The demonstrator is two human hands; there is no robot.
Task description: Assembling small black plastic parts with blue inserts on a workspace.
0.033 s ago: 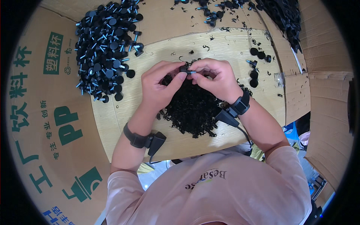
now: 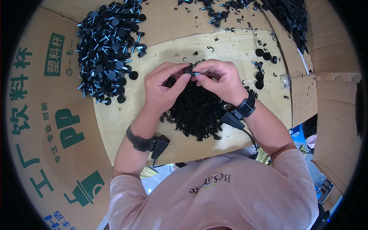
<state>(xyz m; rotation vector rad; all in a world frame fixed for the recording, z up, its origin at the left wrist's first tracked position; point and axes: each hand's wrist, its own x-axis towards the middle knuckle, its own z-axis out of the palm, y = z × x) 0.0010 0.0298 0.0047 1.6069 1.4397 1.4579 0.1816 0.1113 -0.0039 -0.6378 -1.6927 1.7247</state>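
Black-and-silver held screw [image 2: 187, 71]; black clips [image 2: 197, 111]; pale yellow counter [image 2: 165, 51]; brown cardboard [image 2: 92, 153] with green print [image 2: 85, 187]; pale pink shirt [image 2: 237, 203].

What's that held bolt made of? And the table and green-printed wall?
Bolt shank: silvery shine, likely metal. Bolt head: matte black, maybe plastic or rubber. Table: satiny, pale grain, probably wood or laminate. Wall: likely cardboard, dull brown, papery.
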